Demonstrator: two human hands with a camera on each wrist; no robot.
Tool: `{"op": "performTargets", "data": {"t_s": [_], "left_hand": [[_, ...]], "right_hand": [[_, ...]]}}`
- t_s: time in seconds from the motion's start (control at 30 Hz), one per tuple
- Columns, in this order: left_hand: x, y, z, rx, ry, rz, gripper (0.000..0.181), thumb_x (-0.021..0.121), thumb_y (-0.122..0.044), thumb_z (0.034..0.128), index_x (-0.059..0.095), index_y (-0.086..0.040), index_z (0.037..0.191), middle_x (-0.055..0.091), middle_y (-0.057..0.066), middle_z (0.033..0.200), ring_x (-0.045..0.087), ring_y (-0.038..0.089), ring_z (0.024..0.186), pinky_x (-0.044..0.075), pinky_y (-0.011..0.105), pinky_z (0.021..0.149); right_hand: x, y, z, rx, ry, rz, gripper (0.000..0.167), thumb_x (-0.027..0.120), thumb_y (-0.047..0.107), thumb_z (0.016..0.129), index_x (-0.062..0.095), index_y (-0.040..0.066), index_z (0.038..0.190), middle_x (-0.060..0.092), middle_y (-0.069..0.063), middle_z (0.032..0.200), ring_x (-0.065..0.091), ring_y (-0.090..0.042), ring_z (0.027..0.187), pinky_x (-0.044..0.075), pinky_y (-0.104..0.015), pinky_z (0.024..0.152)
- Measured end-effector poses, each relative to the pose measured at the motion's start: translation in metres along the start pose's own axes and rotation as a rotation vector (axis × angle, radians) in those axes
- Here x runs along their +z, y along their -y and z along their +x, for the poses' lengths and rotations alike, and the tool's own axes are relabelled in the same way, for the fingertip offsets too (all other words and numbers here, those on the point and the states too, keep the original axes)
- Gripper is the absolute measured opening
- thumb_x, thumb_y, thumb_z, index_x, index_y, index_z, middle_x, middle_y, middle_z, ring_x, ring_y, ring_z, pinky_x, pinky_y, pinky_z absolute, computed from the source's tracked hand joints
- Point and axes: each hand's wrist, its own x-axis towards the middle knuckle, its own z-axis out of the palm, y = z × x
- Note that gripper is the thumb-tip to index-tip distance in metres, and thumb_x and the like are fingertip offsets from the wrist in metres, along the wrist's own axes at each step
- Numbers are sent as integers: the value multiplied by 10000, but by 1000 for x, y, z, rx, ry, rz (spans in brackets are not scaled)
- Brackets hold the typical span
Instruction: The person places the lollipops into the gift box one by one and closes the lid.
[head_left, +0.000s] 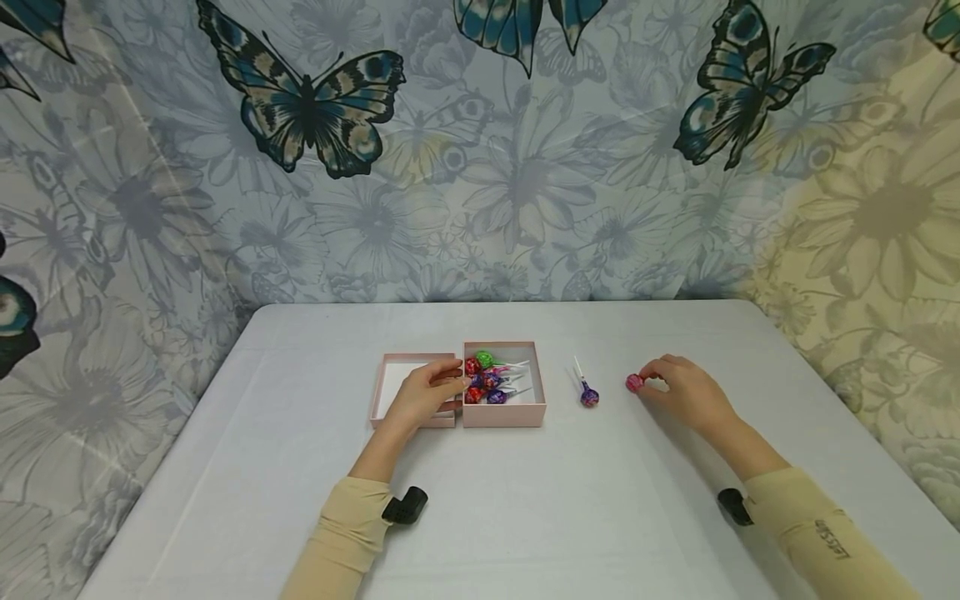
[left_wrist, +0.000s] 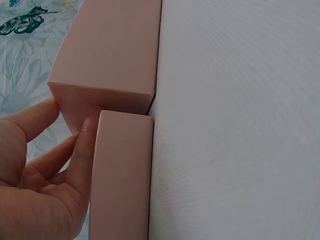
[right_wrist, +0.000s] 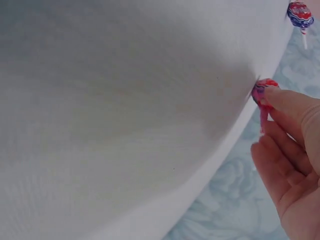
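A pink open box (head_left: 504,417) holds several wrapped lollipops (head_left: 491,381) in red, green and purple, their white sticks pointing right. Against its left wall my left hand (head_left: 422,395) rests, fingers extended; the left wrist view shows thumb and fingertips touching the pink box wall (left_wrist: 107,50). Beneath that hand lies the shallower pink lid (head_left: 384,385), its white inside facing up. Over to the right, my right hand (head_left: 690,395) pinches a pink-red lollipop (head_left: 634,383) by its wrapped head, down at the table surface. Between box and right hand lies a purple lollipop (head_left: 589,397).
A white cloth covers the table (head_left: 525,517). Behind it hangs a butterfly-and-flower patterned backdrop (head_left: 525,208), which also runs along both sides. A black wrist camera (head_left: 406,505) sits at the left sleeve and another camera (head_left: 734,506) at the right.
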Motion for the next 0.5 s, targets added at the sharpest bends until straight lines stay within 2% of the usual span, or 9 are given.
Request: {"op": "performTargets", "data": {"t_s": [0.13,0.3,0.5], "left_hand": [[0,2,1,12,4,-4,461,651,-79,942,513,48,1364,564,240,1288,623,293,1080,589,375,820],[-1,4,2,15,4,-8,453,646,-66,943,515,51,1360,565,244,1287,626,288,1073,590,381,820],[-1,3,1,5,-3,12,454,654,-79,940,525,28,1361,586,205,1267,625,273,1066,591,366,815]], "right_hand": [[0,2,3,-13,-23,-41,141,776,147,825,706,66,916,661,-107,975,569,-360,1004,519,-549,794],[-1,4,5,-25,-36,-58,137,796,143,803,703,69,872,674,-101,952,580,-348,972,529,-534,775],[-1,5,7,-7,49,-15,247,762,119,839,689,1,1043,693,-152,980,625,-371,940,519,-540,821]]}}
